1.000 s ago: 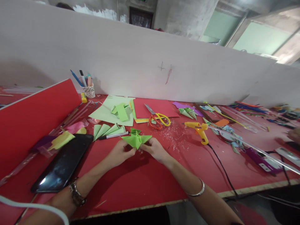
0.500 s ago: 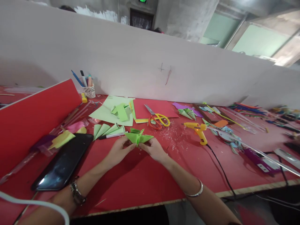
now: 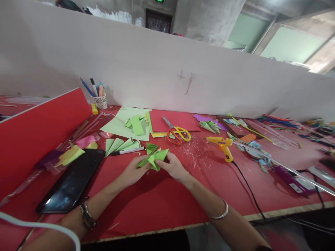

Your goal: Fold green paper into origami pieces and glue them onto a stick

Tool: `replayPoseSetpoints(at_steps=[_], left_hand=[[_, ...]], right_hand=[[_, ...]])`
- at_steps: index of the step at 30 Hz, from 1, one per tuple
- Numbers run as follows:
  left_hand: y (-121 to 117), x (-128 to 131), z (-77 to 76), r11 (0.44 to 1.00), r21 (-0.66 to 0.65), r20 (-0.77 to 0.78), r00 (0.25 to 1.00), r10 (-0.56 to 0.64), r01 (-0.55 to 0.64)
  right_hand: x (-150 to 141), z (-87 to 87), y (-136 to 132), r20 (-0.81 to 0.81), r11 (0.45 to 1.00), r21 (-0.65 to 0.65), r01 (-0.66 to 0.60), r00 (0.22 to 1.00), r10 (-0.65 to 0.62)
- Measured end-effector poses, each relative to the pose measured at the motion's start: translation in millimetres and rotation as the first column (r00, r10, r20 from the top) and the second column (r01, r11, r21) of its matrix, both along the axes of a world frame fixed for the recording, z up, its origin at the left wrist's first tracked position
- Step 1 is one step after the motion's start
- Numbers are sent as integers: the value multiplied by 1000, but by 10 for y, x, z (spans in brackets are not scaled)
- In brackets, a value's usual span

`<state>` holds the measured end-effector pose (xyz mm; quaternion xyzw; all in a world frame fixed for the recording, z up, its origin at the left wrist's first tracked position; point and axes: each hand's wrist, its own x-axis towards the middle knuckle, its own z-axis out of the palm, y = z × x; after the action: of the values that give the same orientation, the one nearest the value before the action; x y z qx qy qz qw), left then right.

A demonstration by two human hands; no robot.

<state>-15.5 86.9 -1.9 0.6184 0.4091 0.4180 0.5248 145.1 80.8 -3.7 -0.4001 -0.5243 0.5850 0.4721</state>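
Between my two hands is a folded green paper piece (image 3: 154,157) with several pointed flaps, held above the red table (image 3: 157,205). My left hand (image 3: 134,170) is closed on its left side, with the fingers partly behind the paper. On the right side, my right hand (image 3: 174,167) pinches it with the thumb in front. Just beyond my left hand lie a black-and-white marker (image 3: 128,151) and pleated light green paper (image 3: 119,144). Scissors (image 3: 176,132) with red and yellow handles rest past the folded piece.
A yellow glue gun (image 3: 222,146) with a black cord lies to the right, near paper shreds. At left are a black phone (image 3: 70,184) and a red board (image 3: 39,132). Coloured sheets (image 3: 175,120) and a pen cup (image 3: 99,101) stand toward the white partition (image 3: 146,69).
The folded green paper has been turned and tilted in my hands, its right flap now pointing up. Both hands have shifted slightly but keep hold of it.
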Motion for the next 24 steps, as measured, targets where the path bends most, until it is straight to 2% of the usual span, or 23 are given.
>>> replayPoseSetpoints(at_steps=[5, 9, 12, 16, 21, 24], left_hand=[[31, 4, 55, 993, -38, 3, 993, -114, 114], [17, 32, 89, 970, -201, 78, 989, -123, 136], [21, 54, 65, 937, -312, 190, 977, -97, 154], [52, 49, 27, 925, -363, 304, 953, 0, 116], [34, 36, 76, 878, -366, 365, 915, -171, 310], [-18, 59, 108, 895, -345, 259, 945, -198, 282]], right_hand=[[-31, -40, -19, -14, 1000, -4, -3, 1000, 3], [-14, -54, -5, 17, 1000, 24, -10, 1000, 9], [19, -23, 12, 25, 998, 51, 30, 999, -32], [50, 24, 19, 46, 991, 100, 90, 994, -95], [73, 0, 28, 79, 986, 145, 81, 992, -93], [71, -24, 26, 57, 990, 134, 47, 997, -55]])
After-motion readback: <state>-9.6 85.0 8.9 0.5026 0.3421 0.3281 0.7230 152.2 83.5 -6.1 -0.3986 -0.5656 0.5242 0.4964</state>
